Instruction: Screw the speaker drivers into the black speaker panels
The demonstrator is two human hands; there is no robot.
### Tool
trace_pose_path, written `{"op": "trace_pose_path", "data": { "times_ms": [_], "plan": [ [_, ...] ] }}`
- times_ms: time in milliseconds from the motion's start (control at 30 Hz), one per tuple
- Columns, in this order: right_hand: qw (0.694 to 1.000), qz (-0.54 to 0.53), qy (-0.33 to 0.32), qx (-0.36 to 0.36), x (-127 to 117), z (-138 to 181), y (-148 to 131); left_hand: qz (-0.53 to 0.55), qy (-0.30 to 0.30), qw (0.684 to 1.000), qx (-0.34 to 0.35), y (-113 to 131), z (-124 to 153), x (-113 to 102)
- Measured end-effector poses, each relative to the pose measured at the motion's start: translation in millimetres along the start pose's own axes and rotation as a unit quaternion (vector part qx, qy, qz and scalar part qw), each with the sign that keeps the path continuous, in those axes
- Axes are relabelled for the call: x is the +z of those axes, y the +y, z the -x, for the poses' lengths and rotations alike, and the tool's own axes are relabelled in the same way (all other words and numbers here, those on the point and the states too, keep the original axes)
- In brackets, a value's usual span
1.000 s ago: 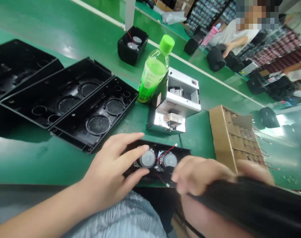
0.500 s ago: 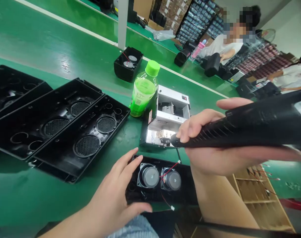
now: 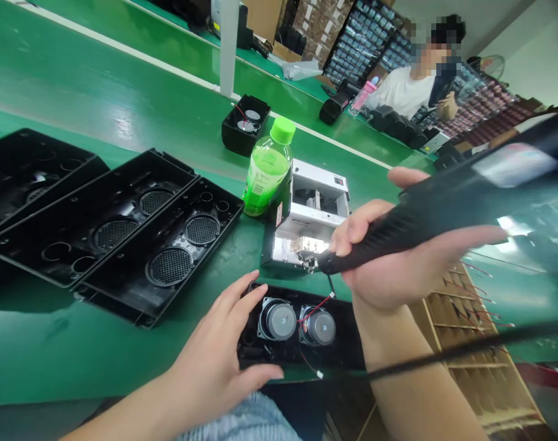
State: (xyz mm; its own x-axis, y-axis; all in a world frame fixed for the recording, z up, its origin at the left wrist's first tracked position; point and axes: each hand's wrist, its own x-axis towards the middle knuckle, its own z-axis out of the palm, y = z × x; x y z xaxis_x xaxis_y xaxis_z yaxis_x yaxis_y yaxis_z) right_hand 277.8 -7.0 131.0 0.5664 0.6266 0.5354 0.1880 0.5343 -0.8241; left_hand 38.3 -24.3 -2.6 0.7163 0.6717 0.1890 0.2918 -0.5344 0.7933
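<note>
A black speaker housing [image 3: 343, 349] with two round speaker drivers [image 3: 281, 320] and red wires lies at the table's near edge. My left hand [image 3: 218, 361] grips its left end, thumb on the front rim, fingers on top. My right hand [image 3: 389, 257] holds a black electric screwdriver [image 3: 444, 211]. Its tip rests at the front opening of a small white screw feeder machine [image 3: 313, 217], just beyond the housing.
Several empty black speaker shells [image 3: 122, 226] lie at the left. A green bottle [image 3: 266, 168] stands beside the machine, a black box [image 3: 245, 124] with parts behind it. A cardboard divider box [image 3: 471, 331] sits at the right. Another person [image 3: 411, 86] works across the far table.
My right hand lifted the screwdriver from the housing up to the feeder machine's front. My left hand slid to the housing's left end. The view tilted upward.
</note>
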Motion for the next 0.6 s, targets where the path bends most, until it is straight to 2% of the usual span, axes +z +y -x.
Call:
{"op": "trace_pose_path", "data": {
  "times_ms": [133, 267, 367, 500, 600],
  "plan": [
    [0.999, -0.018, 0.013, 0.04, -2.8, 13.3, -16.2, 0.0, 0.008, 1.0, -0.003, 0.3, 2.3, -0.5],
    [0.996, -0.003, 0.078, 0.053, 5.4, 26.7, -55.5, 0.026, 0.007, 1.0, -0.012, 0.6, 2.3, -2.5],
    [0.993, 0.009, 0.108, 0.042, 13.7, 35.7, -72.5, 0.047, -0.003, 0.999, -0.02, 0.8, 0.1, -4.9],
    [0.994, 0.03, 0.085, 0.061, 19.9, 45.6, -68.8, 0.069, 0.0, 0.998, -0.002, -0.5, -2.8, -6.2],
    [0.995, 0.006, 0.07, 0.068, 24.2, 51.6, -58.0, 0.068, 0.007, 0.997, 0.022, -3.9, -3.0, -4.8]
  ]
}}
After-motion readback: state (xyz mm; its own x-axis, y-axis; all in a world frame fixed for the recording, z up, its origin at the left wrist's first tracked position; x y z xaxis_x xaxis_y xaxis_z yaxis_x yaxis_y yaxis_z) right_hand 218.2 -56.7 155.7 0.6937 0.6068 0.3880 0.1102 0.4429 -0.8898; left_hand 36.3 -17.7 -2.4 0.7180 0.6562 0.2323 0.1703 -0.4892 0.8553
